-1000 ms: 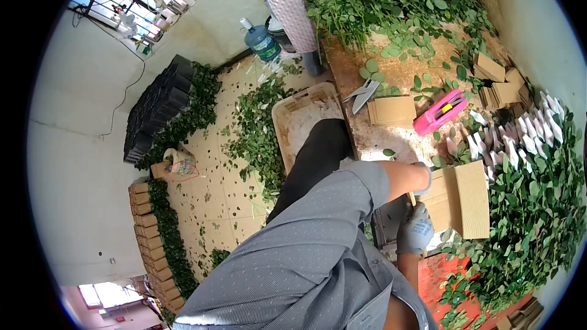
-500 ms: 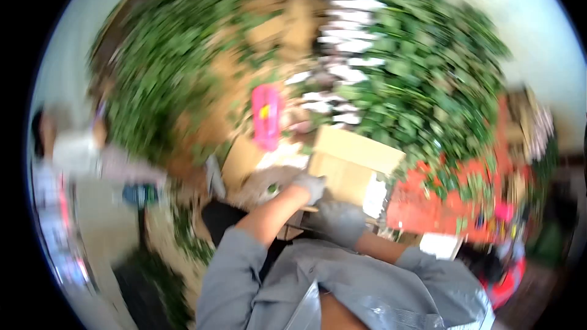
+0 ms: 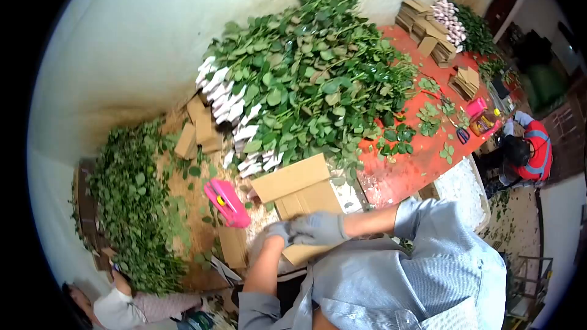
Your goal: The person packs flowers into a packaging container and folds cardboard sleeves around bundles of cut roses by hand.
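Note:
A folded piece of cardboard (image 3: 312, 201) lies in front of my body, with one flap raised at its far side. My left hand (image 3: 278, 231), in a grey glove, is closed at the cardboard's left edge. My right hand (image 3: 319, 228), gloved too, lies across the cardboard with its fingers curled toward the left hand. The two hands meet, and what is between their fingers is hidden. Left of them are a pink stapler-like tool (image 3: 226, 203) with a yellow spot and another cardboard piece (image 3: 232, 247).
Leafy stems with white-wrapped heads (image 3: 223, 95) are piled beyond the cardboard. More leafy stems (image 3: 131, 201) lie left. A red table (image 3: 391, 177) holds scissors (image 3: 463, 135) and cardboard stacks (image 3: 428, 27). One person in a red vest (image 3: 538, 150) is right; another person (image 3: 113, 305) is lower left.
My view has turned to the right and is sharper. My hands, apart before at the cardboard's near edge, are now together over it.

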Demonstrator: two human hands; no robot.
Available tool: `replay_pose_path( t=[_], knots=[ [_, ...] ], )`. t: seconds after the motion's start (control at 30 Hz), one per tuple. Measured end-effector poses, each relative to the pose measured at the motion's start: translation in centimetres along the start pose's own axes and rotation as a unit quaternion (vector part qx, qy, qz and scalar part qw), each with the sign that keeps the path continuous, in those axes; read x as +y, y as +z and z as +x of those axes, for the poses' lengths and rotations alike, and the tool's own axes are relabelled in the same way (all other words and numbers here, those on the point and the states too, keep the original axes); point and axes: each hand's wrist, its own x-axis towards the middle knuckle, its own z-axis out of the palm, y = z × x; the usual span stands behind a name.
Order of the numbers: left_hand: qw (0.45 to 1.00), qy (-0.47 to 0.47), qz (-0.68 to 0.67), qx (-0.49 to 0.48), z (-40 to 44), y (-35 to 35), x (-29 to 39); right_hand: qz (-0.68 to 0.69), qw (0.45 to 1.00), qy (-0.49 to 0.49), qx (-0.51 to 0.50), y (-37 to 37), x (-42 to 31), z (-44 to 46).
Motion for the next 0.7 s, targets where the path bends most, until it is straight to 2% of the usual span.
replay_pose_path(
  t=[0.03, 0.1, 0.17, 0.23, 0.3, 0.37, 0.53, 0.63, 0.7],
  knots=[
    [1.000, -0.013, 0.013, -0.007, 0.6, 0.6, -0.2, 0.012, 0.998, -0.032, 0.059, -2.1, 0.8, 1.6],
    [0.998, -0.037, 0.039, -0.022, 1.7, 1.7, -0.6, -0.082, 0.994, 0.033, 0.065, -10.1, 0.8, 6.0],
    [0.995, -0.096, 0.025, -0.027, 0.3, 0.1, 1.1, -0.208, 0.937, -0.013, 0.279, -13.8, 4.6, 9.9],
    [0.995, -0.093, 0.024, -0.022, 0.3, -0.3, 1.1, -0.298, 0.918, 0.041, 0.259, -17.3, 9.0, 12.7],
    [0.997, -0.077, 0.018, -0.016, -0.2, -0.3, 1.2, -0.326, 0.909, 0.218, 0.145, -18.5, 12.6, 14.1],
    [0.996, -0.082, 0.008, -0.024, 0.0, 0.2, 0.8, -0.353, 0.895, 0.267, 0.053, -17.5, 16.0, 13.2],
    [0.996, -0.085, 0.018, -0.034, -0.6, -0.7, 1.7, -0.492, 0.846, 0.207, -0.021, -16.8, 15.2, 11.9],
    [0.995, -0.092, -0.010, -0.032, -1.0, -1.3, 2.3, -0.494, 0.853, 0.170, -0.008, -18.9, 15.2, 11.9],
    [0.996, -0.087, 0.004, -0.029, -1.1, -1.4, 2.4, -0.517, 0.846, 0.122, 0.048, -21.3, 13.6, 12.0]
  ],
)
